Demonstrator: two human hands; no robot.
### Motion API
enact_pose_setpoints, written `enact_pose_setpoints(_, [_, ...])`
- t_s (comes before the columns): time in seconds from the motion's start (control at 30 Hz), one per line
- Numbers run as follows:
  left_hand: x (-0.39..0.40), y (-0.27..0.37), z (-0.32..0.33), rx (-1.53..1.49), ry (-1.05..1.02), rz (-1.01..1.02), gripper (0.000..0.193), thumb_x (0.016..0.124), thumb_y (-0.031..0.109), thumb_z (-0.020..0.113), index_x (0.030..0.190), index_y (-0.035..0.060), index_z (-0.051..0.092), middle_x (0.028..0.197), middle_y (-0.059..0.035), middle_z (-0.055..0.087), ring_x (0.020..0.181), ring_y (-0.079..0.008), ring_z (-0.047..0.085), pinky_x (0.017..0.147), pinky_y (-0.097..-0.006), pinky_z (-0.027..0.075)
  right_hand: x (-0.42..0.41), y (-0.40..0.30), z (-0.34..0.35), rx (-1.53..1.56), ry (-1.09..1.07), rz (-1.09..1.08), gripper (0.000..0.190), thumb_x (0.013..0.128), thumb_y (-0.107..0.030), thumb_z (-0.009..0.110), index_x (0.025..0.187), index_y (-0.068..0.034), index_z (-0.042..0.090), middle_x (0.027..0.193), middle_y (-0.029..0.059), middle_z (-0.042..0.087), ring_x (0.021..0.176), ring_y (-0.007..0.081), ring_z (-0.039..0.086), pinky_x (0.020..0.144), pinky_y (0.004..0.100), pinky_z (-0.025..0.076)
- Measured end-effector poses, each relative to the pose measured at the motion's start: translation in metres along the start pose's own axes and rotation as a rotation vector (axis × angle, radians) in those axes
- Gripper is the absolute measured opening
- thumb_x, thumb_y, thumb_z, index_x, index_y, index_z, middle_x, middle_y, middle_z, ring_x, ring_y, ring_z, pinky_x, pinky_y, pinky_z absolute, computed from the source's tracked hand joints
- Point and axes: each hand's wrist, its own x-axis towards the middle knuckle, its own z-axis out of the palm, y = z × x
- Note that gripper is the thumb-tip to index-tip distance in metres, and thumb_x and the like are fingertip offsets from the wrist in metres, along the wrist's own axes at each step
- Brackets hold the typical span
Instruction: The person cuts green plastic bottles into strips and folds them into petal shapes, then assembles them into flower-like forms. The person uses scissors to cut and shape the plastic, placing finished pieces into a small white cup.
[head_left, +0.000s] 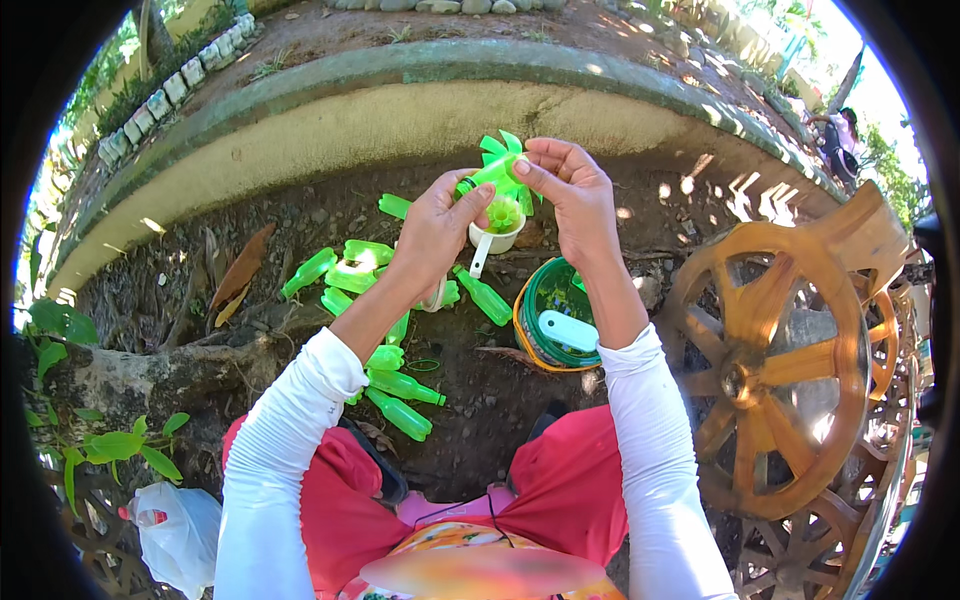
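Note:
My left hand (448, 216) grips the neck end of a cut green plastic bottle (493, 171). The bottle's far end is slit into strips that fan outward like petals. My right hand (568, 187) pinches one of these strips between thumb and fingertips. Just below the hands stands a white dipper (495, 238) with its handle towards me, and a green petal-shaped plastic piece (504, 213) shows at its mouth. Several green plastic bottles (405, 385) lie on the soil below and left of my left hand.
Below my right hand stands a green bucket (534, 322) holding a pale-handled object (568, 330). A wooden wheel (765, 371) rises at the right. Tree roots (161, 379) and a white plastic bag (176, 536) are left; a low concrete wall (360, 131) curves ahead. A person (841, 142) sits far right.

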Motion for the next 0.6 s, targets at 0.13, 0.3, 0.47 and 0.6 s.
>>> enact_pose_setpoints(0.13, [-0.010, -0.002, -0.004, 0.085, 0.059, -0.049, 0.034, 0.096, 0.027, 0.060, 0.121, 0.0032, 0.058, 0.073, 0.0023, 0.056, 0.061, -0.0053, 0.043, 0.055, -0.0238, 0.034, -0.006, 0.011, 0.004, -0.384, 0.055, -0.036, 0.014, 0.084, -0.008, 0.074, 0.094, 0.001, 0.069, 0.084, 0.0036, 0.068, 0.076, 0.0068, 0.060, 0.070, 0.0216, 0.048])
enact_pose_setpoints(0.3, [-0.016, -0.018, -0.002, 0.093, 0.086, -0.084, 0.034, 0.095, 0.028, 0.061, 0.118, 0.0031, 0.061, 0.073, 0.0002, 0.059, 0.065, -0.0065, 0.046, 0.059, -0.0247, 0.037, -0.015, 0.022, 0.007, -0.540, 0.113, -0.102, 0.014, 0.082, -0.007, 0.075, 0.090, 0.002, 0.069, 0.075, 0.0017, 0.066, 0.068, 0.0051, 0.056, 0.061, 0.0222, 0.045])
enact_pose_setpoints(0.47, [-0.006, -0.020, -0.020, -0.207, -0.039, -0.258, 0.030, 0.098, 0.032, 0.055, 0.117, 0.0089, 0.051, 0.076, 0.0015, 0.055, 0.043, -0.0018, 0.031, 0.039, -0.0202, 0.025, -0.006, 0.021, 0.003, -0.099, 0.003, 0.222, 0.030, 0.096, -0.028, 0.063, 0.104, 0.000, 0.068, 0.088, 0.0034, 0.068, 0.077, 0.0076, 0.060, 0.070, 0.0227, 0.046])
enact_pose_setpoints(0.6, [-0.004, -0.023, -0.033, -0.353, -0.059, -0.343, 0.026, 0.099, 0.034, 0.051, 0.111, 0.0103, 0.050, 0.080, 0.0015, 0.056, 0.042, -0.0028, 0.030, 0.039, -0.0197, 0.025, -0.002, 0.027, -0.004, 0.063, -0.037, 0.299, 0.031, 0.094, -0.027, 0.065, 0.107, 0.001, 0.068, 0.091, 0.0036, 0.070, 0.077, 0.0076, 0.061, 0.073, 0.0228, 0.047])
